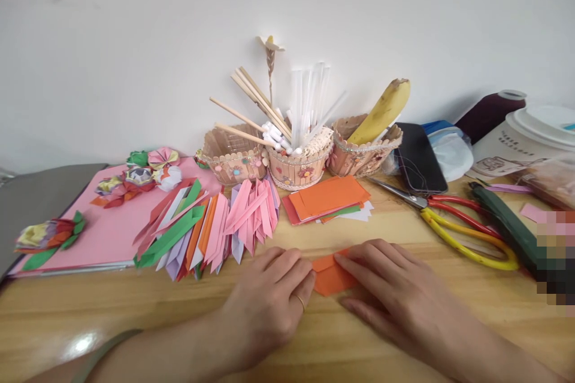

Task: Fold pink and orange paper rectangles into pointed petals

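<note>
A small folded piece of orange paper (331, 276) lies on the wooden table, its lower left corner angled. My left hand (274, 293) is closed at the paper's left end, with its fingers curled and pressed together. From the right, my right hand (395, 290) holds the paper down, its fingertips along the upper folded edge and the thumb lower down near the table. The fingers cover both ends of the paper. Just behind my hands sits a stack of coloured paper slips (330, 198), orange on top. To the left lie rows of folded paper strips (215, 227) in pink, green, orange and purple.
Decorated baskets (299, 170) along the wall hold sticks, clear tubes and a banana (381, 111). At right are scissors (467, 227), a dark green tool (503, 221), a phone (420, 158) and a white tub (525, 137). Paper flowers (139, 176) rest on pink sheets (112, 239).
</note>
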`<action>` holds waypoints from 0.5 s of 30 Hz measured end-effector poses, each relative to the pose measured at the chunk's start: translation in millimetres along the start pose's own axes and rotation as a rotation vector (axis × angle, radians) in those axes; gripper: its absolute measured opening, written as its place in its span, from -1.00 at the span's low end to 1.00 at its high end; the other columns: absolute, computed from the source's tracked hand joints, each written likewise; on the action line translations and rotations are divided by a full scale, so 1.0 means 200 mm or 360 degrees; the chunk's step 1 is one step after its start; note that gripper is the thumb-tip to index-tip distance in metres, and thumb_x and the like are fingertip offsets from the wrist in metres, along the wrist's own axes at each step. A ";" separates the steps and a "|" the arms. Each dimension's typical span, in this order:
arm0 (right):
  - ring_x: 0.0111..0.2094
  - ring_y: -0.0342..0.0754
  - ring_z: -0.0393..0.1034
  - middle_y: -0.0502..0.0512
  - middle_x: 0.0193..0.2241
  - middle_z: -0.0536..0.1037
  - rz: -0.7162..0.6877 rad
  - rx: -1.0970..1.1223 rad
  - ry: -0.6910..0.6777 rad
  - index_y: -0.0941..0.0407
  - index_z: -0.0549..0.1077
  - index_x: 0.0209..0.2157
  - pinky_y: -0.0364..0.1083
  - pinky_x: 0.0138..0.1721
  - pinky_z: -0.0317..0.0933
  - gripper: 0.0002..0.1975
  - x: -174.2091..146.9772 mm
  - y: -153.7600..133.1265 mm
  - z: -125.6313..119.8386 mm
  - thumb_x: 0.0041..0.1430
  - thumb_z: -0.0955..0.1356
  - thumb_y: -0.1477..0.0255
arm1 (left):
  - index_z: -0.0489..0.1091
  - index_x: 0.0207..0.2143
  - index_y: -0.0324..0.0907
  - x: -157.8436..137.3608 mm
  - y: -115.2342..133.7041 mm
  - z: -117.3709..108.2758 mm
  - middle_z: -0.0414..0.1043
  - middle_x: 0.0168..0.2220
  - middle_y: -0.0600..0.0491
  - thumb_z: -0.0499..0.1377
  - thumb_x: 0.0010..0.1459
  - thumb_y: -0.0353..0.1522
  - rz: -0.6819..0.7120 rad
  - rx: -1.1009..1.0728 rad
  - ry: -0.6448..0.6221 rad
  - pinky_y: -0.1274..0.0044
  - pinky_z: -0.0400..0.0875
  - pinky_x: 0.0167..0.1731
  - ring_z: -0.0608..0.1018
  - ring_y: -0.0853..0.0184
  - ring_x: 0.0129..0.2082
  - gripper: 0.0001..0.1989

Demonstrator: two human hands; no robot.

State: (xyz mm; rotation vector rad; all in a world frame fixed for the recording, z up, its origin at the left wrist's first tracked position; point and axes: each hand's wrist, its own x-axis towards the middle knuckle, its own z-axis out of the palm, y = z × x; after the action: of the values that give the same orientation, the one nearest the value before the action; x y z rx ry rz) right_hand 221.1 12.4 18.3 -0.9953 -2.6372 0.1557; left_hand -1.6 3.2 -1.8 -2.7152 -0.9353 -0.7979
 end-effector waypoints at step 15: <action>-0.31 0.03 0.34 0.16 -0.33 0.45 -0.0038 0.0126 -0.0010 0.18 0.45 -0.16 0.02 -0.33 0.32 -0.77 0.01 0.01 0.02 0.26 0.26 0.37 | 0.41 -0.44 -0.28 0.02 -0.01 -0.03 0.43 -0.47 0.02 -0.01 0.23 -0.56 0.0175 0.0016 0.0022 0.46 0.37 -0.39 0.46 0.31 -0.38 -0.74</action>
State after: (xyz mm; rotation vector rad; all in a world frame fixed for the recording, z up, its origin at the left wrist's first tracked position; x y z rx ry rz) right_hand 218.9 14.7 14.3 -0.9386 -2.6256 0.2556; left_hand -2.3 4.7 5.8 -2.7214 -0.7770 -0.7880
